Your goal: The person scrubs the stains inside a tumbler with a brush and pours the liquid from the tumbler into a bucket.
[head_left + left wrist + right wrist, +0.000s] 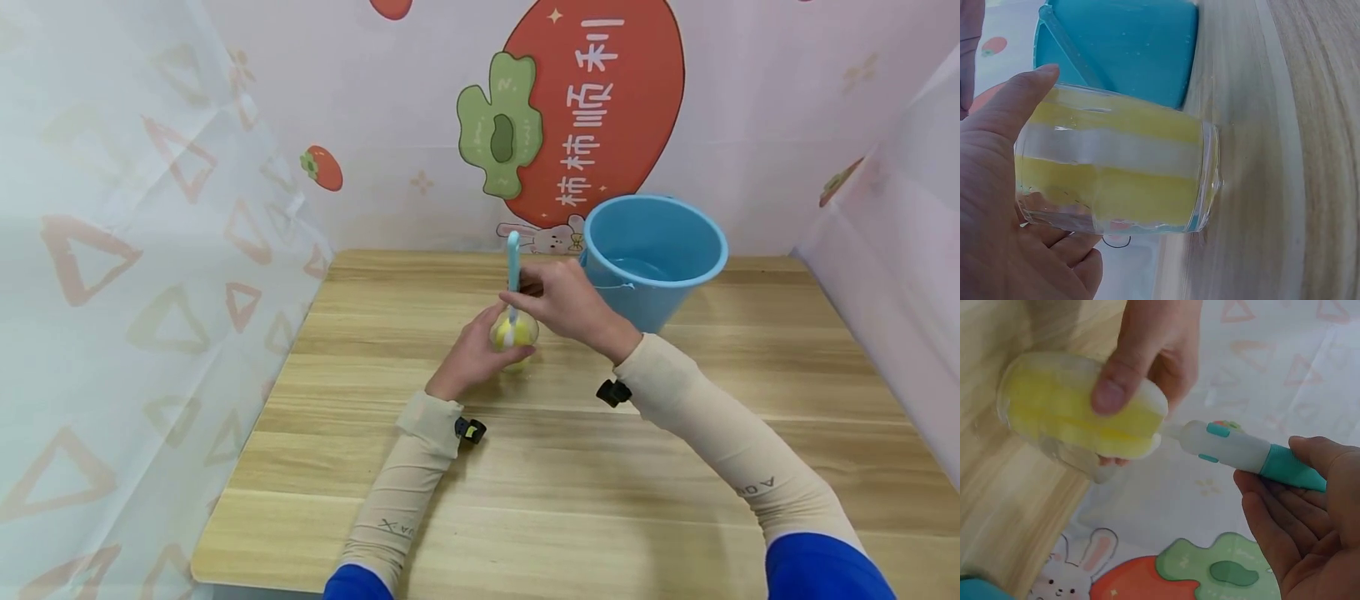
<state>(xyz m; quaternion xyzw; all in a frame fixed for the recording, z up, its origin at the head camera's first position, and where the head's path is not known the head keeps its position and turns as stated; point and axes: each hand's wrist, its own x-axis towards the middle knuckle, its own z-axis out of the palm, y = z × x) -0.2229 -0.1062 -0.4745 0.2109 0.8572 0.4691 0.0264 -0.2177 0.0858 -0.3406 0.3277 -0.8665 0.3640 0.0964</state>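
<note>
A clear drinking glass point(1211, 156) stands upright at the wooden table, with wet drops near its base. Round its side my left hand point(476, 354) grips it, thumb on one side and fingers on the other. Inside the glass sits the yellow and white sponge head point(1054, 406) of a cup brush, filling most of it. The brush's white and teal handle point(1229, 447) rises out of the mouth. My right hand point(566, 300) pinches the teal part of this handle between thumb and fingers, above the left hand.
Right behind the hands, a light blue bucket point(637, 308) with a wire handle stands on the wooden table point(600, 500). A printed cloth point(405, 200) hangs at the table's back edge, and pale sheets point(150, 333) flank both sides.
</note>
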